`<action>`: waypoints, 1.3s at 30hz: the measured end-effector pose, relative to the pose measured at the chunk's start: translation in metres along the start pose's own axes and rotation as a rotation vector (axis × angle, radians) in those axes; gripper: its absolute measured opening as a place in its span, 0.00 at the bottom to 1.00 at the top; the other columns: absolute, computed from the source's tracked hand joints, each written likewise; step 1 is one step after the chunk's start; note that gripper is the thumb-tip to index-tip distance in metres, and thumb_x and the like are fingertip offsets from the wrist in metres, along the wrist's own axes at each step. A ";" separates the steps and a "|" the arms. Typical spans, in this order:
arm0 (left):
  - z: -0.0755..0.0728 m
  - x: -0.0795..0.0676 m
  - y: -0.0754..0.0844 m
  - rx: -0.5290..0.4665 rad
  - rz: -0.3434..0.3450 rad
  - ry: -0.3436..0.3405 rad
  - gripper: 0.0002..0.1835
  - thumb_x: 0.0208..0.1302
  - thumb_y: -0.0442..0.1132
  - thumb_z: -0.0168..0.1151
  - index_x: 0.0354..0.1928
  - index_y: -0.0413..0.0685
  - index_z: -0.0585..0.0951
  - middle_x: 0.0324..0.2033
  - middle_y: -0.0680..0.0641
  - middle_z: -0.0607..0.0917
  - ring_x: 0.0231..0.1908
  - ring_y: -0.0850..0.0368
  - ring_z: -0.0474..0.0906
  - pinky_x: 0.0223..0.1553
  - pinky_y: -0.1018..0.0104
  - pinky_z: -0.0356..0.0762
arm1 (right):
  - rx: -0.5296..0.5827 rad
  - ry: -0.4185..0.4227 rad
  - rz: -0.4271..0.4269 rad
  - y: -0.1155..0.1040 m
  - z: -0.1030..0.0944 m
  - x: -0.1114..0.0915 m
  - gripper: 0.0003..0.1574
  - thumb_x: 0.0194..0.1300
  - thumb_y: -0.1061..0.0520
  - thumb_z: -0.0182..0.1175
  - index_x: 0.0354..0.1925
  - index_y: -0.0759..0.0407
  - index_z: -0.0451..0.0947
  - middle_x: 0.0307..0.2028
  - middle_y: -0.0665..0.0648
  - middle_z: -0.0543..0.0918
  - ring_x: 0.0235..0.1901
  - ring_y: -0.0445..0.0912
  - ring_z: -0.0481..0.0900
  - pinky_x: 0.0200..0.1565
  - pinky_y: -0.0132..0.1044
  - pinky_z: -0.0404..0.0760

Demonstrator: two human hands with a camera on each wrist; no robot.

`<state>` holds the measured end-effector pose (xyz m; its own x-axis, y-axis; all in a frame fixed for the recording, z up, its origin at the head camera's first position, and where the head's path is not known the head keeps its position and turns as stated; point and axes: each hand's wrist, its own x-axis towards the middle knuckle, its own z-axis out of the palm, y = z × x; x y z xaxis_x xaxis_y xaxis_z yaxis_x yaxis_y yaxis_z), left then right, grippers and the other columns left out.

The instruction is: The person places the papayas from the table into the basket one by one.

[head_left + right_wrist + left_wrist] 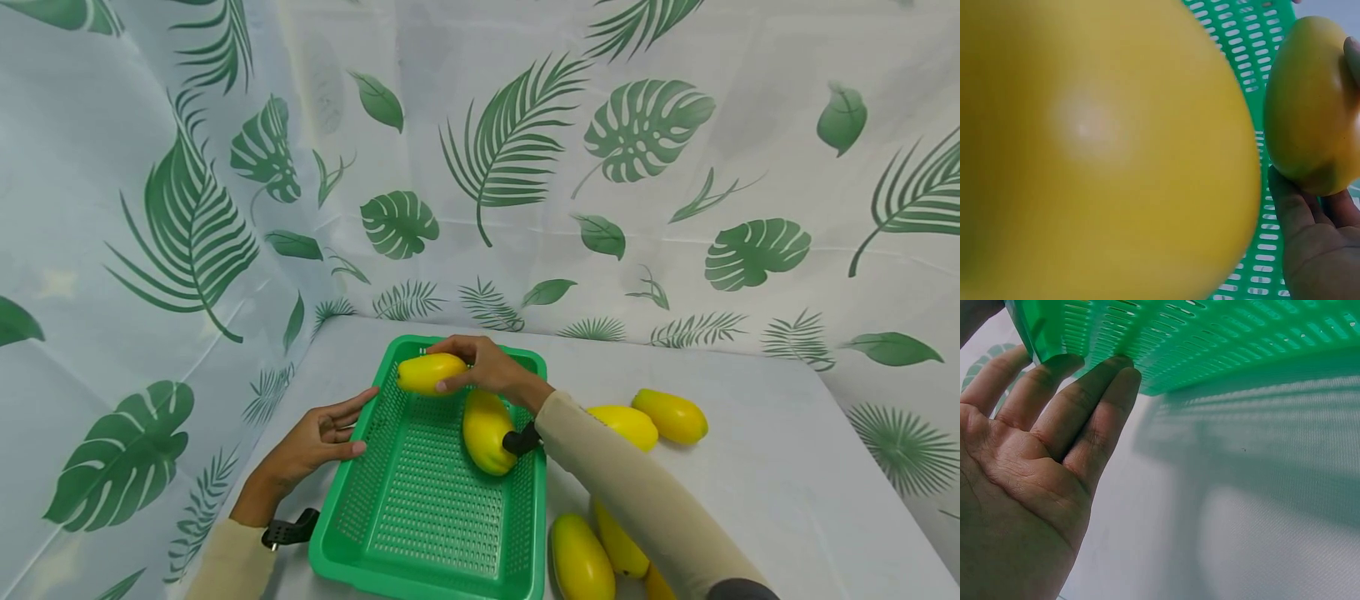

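My right hand (487, 367) holds a yellow papaya (427, 373) between thumb and fingers, lying sideways over the far left part of a green plastic basket (337, 508). Close to the wrist, a second papaya (486, 429) leans along the basket's right side; it fills much of the right wrist view. My left hand (322, 437) is at the basket's left side, thumb and fingertips right at the rim. In the left wrist view its fingers (1094, 422) reach fairly straight against the slotted outer wall, curled around nothing.
Right of the basket, more papayas lie on the white tabletop (780, 492): one papaya (671, 417) towards the back, another papaya (581, 558) near the front, and several partly hidden by the right sleeve (637, 492). A leaf-printed sheet (525, 167) hangs behind and at the left.
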<state>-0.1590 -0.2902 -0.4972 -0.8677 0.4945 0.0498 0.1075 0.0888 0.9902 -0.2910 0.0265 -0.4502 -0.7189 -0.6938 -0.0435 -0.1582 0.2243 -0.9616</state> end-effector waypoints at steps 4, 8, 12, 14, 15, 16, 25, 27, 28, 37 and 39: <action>0.000 0.000 0.001 -0.011 0.003 -0.007 0.40 0.69 0.29 0.59 0.79 0.56 0.56 0.78 0.50 0.55 0.74 0.52 0.59 0.71 0.44 0.62 | -0.002 -0.001 0.014 0.002 0.002 0.001 0.38 0.55 0.55 0.76 0.64 0.52 0.76 0.59 0.47 0.81 0.54 0.48 0.78 0.62 0.44 0.75; 0.000 0.001 0.001 -0.058 0.008 -0.019 0.40 0.69 0.28 0.58 0.79 0.54 0.55 0.78 0.48 0.54 0.73 0.49 0.62 0.68 0.58 0.70 | -0.018 -0.002 0.031 0.003 0.004 0.002 0.38 0.55 0.55 0.76 0.64 0.51 0.76 0.60 0.47 0.81 0.54 0.48 0.78 0.62 0.44 0.75; 0.000 0.002 0.001 -0.061 -0.001 -0.013 0.40 0.69 0.28 0.59 0.79 0.55 0.56 0.78 0.49 0.55 0.73 0.52 0.63 0.69 0.59 0.69 | -0.037 -0.001 0.055 0.002 0.007 0.000 0.39 0.55 0.55 0.76 0.64 0.50 0.75 0.60 0.47 0.80 0.54 0.48 0.78 0.62 0.45 0.74; 0.000 0.001 0.001 -0.040 -0.004 -0.006 0.40 0.69 0.28 0.60 0.79 0.56 0.56 0.78 0.50 0.55 0.73 0.54 0.62 0.71 0.54 0.65 | -0.046 0.000 0.064 0.002 0.008 0.000 0.39 0.55 0.54 0.76 0.64 0.50 0.75 0.60 0.46 0.80 0.55 0.48 0.77 0.63 0.45 0.73; 0.000 0.001 0.001 -0.041 -0.005 -0.006 0.40 0.69 0.29 0.60 0.79 0.56 0.56 0.78 0.50 0.55 0.73 0.54 0.62 0.72 0.52 0.64 | -0.054 0.000 0.065 0.003 0.008 0.000 0.39 0.55 0.54 0.76 0.65 0.49 0.75 0.60 0.46 0.80 0.55 0.48 0.77 0.64 0.46 0.73; -0.001 0.001 0.001 -0.038 -0.005 -0.005 0.40 0.69 0.29 0.60 0.79 0.56 0.57 0.78 0.50 0.55 0.73 0.54 0.61 0.72 0.50 0.63 | -0.061 0.001 0.069 0.004 0.009 0.001 0.39 0.55 0.54 0.76 0.64 0.49 0.76 0.60 0.45 0.80 0.55 0.47 0.77 0.64 0.46 0.73; -0.001 0.001 0.001 -0.009 0.000 0.005 0.40 0.69 0.30 0.61 0.78 0.58 0.57 0.78 0.51 0.56 0.75 0.55 0.55 0.71 0.32 0.52 | -0.108 -0.007 0.074 0.008 0.010 0.001 0.38 0.55 0.53 0.76 0.64 0.50 0.75 0.60 0.46 0.80 0.55 0.47 0.77 0.64 0.48 0.73; -0.001 0.001 0.001 -0.009 0.002 0.005 0.40 0.69 0.30 0.61 0.78 0.58 0.57 0.78 0.51 0.56 0.75 0.54 0.55 0.70 0.31 0.52 | -0.115 -0.009 0.072 0.009 0.010 0.002 0.39 0.55 0.53 0.76 0.64 0.51 0.76 0.59 0.46 0.80 0.54 0.47 0.77 0.64 0.48 0.73; -0.001 0.001 0.001 -0.010 0.003 0.005 0.40 0.69 0.30 0.61 0.78 0.58 0.57 0.78 0.51 0.56 0.76 0.53 0.54 0.70 0.31 0.52 | -0.121 -0.009 0.072 0.010 0.011 0.002 0.38 0.55 0.53 0.76 0.64 0.51 0.76 0.59 0.46 0.80 0.54 0.47 0.77 0.64 0.48 0.73; -0.001 0.000 0.000 0.000 0.001 0.011 0.40 0.68 0.31 0.61 0.78 0.57 0.58 0.78 0.52 0.56 0.77 0.49 0.50 0.71 0.31 0.51 | -0.201 -0.005 0.120 0.011 0.014 0.001 0.38 0.56 0.53 0.76 0.64 0.47 0.76 0.58 0.44 0.79 0.55 0.46 0.76 0.64 0.47 0.73; -0.001 0.000 0.000 -0.003 -0.002 0.011 0.40 0.68 0.31 0.62 0.78 0.57 0.58 0.78 0.52 0.56 0.76 0.50 0.52 0.71 0.32 0.52 | -0.218 -0.006 0.134 0.010 0.015 0.001 0.38 0.56 0.53 0.76 0.64 0.47 0.76 0.58 0.44 0.79 0.55 0.46 0.76 0.64 0.46 0.73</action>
<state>-0.1595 -0.2910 -0.4973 -0.8731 0.4851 0.0495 0.1047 0.0874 0.9907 -0.2832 0.0176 -0.4644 -0.7392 -0.6520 -0.1687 -0.2045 0.4560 -0.8662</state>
